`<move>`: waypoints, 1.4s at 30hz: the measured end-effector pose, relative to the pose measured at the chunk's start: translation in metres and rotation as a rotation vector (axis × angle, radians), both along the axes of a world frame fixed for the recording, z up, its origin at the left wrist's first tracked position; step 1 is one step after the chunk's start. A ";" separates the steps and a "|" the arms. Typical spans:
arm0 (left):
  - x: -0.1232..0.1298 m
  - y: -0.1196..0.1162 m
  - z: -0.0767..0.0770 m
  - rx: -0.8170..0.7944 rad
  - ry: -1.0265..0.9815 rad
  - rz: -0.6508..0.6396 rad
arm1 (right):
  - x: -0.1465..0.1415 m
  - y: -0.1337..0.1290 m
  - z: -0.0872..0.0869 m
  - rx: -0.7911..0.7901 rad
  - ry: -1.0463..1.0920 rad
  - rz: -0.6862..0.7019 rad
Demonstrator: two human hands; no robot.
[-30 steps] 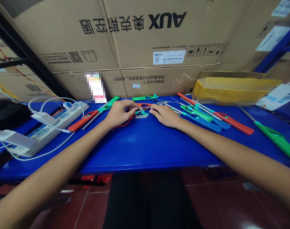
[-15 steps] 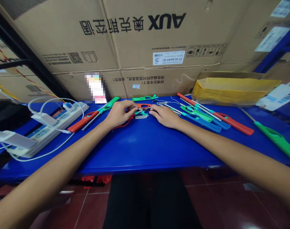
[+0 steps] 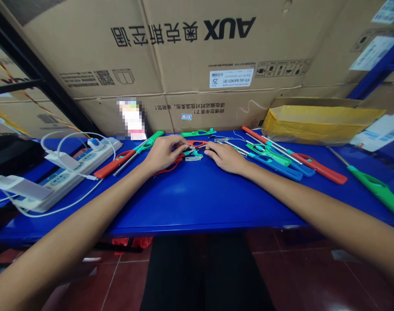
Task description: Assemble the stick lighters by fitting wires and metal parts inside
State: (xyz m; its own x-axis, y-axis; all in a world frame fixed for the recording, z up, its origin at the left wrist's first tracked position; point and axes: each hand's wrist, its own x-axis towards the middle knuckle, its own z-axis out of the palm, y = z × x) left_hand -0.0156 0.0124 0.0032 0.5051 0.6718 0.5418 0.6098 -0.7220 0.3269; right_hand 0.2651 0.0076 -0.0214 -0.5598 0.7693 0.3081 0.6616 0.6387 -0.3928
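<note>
My left hand [image 3: 167,152] is closed in a pinch above the back middle of the blue table [image 3: 197,198]. What its fingertips hold is too small to make out. My right hand [image 3: 227,156] faces it, fingers curled together, close to a thin piece between the two hands; its grip is partly hidden. Just below the fingertips lie small metal parts [image 3: 193,158] with green bits by them. Behind the hands rests a red lighter casing [image 3: 197,143]. Another red casing [image 3: 171,167] lies partly under my left hand, and a green casing [image 3: 198,133] is farther back.
Several long stick lighters lie at right, among them a blue one [image 3: 281,167], a red one [image 3: 326,169] and a green one [image 3: 378,185]. A red lighter [image 3: 114,164] and a white power strip [image 3: 65,177] are at left. Behind stand a phone [image 3: 132,121], a yellow-taped box [image 3: 319,123] and a large carton [image 3: 184,65].
The whole view has shifted slightly, so things appear a little farther right. Both hands stay in nearly the same place, with only slight finger movement.
</note>
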 end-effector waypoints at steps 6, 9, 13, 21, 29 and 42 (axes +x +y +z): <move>-0.001 0.001 0.000 0.004 0.004 -0.002 | 0.000 -0.001 0.001 -0.001 -0.005 0.003; -0.001 0.001 0.000 0.014 0.003 0.004 | 0.000 -0.001 0.001 -0.004 -0.002 0.008; -0.001 0.000 0.001 0.005 0.014 0.006 | 0.000 -0.001 0.002 -0.007 -0.002 0.006; -0.004 0.002 0.003 0.009 0.023 0.032 | 0.000 -0.001 0.003 -0.023 0.001 0.003; -0.002 -0.002 0.003 0.004 0.018 0.038 | 0.000 -0.001 0.002 -0.009 0.001 -0.001; -0.002 0.000 0.001 -0.049 0.005 0.038 | 0.000 -0.001 0.002 -0.008 0.001 0.005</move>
